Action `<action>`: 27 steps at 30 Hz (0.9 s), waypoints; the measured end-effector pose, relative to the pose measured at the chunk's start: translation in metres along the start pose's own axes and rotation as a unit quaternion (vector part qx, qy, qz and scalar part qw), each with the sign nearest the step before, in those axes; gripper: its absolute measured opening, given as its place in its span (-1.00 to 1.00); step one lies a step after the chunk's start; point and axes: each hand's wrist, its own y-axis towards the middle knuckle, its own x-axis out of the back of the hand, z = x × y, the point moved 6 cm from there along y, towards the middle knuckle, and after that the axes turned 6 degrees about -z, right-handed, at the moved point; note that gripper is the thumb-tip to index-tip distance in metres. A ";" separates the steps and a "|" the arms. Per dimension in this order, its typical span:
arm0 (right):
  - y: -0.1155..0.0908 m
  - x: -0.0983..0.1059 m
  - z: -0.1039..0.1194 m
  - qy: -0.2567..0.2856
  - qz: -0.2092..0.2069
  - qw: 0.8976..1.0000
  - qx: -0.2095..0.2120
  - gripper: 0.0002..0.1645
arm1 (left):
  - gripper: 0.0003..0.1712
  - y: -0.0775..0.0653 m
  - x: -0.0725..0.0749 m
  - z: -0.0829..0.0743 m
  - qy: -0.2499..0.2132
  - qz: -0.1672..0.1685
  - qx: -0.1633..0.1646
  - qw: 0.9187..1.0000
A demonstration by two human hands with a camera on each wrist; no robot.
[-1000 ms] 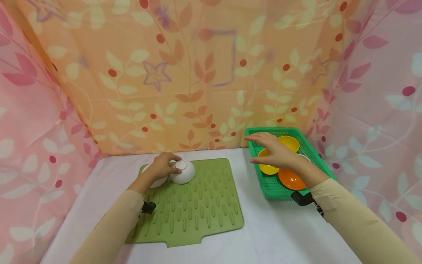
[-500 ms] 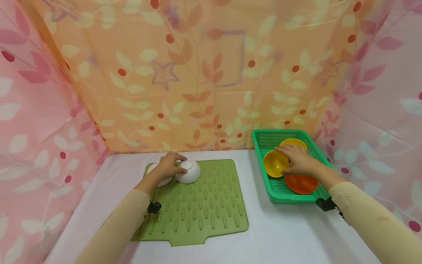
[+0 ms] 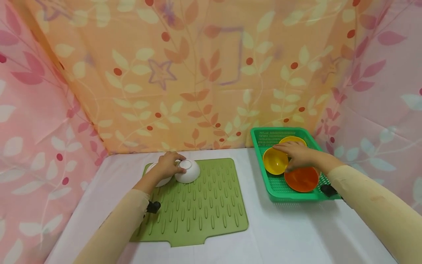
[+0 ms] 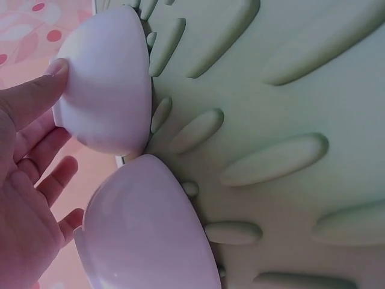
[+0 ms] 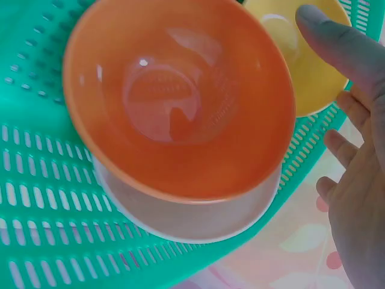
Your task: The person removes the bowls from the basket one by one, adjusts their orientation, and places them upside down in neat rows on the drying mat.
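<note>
My left hand (image 3: 168, 165) pinches an upside-down white bowl (image 3: 188, 171) near its foot on the green ridged mat (image 3: 204, 205). Thumb and fingers lie on opposite sides of that bowl in the left wrist view. A second upturned white bowl (image 4: 147, 223) stands beside it, partly hidden by the hand from above. On the right, my right hand (image 3: 301, 156) is over the green basket (image 3: 268, 183), thumb and fingers spread apart. Below it are a yellow bowl (image 3: 275, 161), another yellow bowl (image 3: 294, 140) and an orange bowl (image 3: 301, 179). The right thumb overlaps a yellow bowl (image 5: 295, 48) in the right wrist view.
Under the orange bowl, a white bowl (image 5: 192, 226) shows in the right wrist view. White cloth (image 3: 257, 238) covers the table between mat and basket. Patterned curtains (image 3: 211, 73) close in the back and both sides.
My right hand came down over the bowls in the basket and has barely shifted in the last half second. My left hand stays at the white bowl. The head view swung slightly.
</note>
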 end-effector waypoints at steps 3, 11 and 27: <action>0.006 -0.004 -0.005 -0.001 0.003 1.000 -0.001 0.26 | -0.36 -0.001 0.000 0.002 -0.007 0.000 0.000 1.000; 0.023 -0.020 -0.012 -0.015 -0.003 1.000 -0.026 0.35 | -0.35 0.001 0.000 0.007 -0.053 0.002 0.008 0.999; 0.054 -0.033 -0.039 0.027 0.023 0.998 -0.060 0.34 | -0.35 0.000 -0.003 0.009 -0.079 0.002 0.007 0.997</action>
